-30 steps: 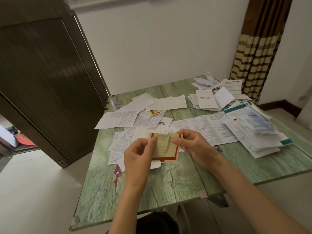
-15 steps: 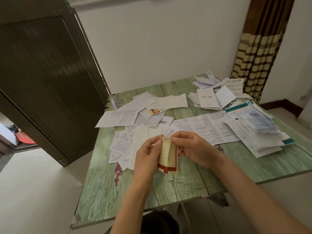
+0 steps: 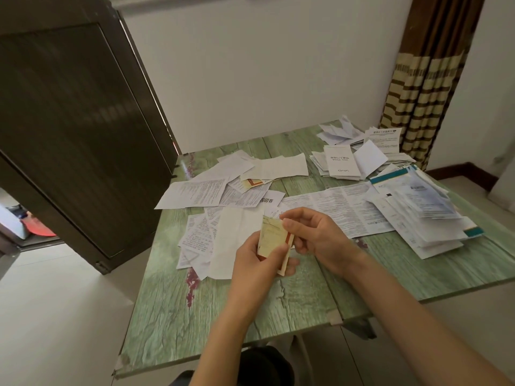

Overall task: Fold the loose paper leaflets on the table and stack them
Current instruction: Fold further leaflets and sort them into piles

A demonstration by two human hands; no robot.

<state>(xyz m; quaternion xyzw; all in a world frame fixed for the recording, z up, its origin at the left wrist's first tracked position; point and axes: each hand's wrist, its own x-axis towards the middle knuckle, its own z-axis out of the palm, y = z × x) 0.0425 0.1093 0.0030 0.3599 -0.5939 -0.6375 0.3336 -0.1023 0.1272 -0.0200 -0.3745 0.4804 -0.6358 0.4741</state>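
I am holding a yellow leaflet above the bench, left grip and right grip both pinching it mid-fold. Some folded stacks are sitting far right; many loose sheets are waiting unfolded, so much is remaining.

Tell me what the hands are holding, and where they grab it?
A folded yellowish leaflet: left hand grips its lower end, right hand pinches its upper corner.

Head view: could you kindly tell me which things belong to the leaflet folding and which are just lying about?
Job: yellow red-edged leaflet, gripped by left hand and pinched by right hand; loose leaflets; vivo-topped stack; right-side pile; green table.
Lying about: striped curtain; dark door.
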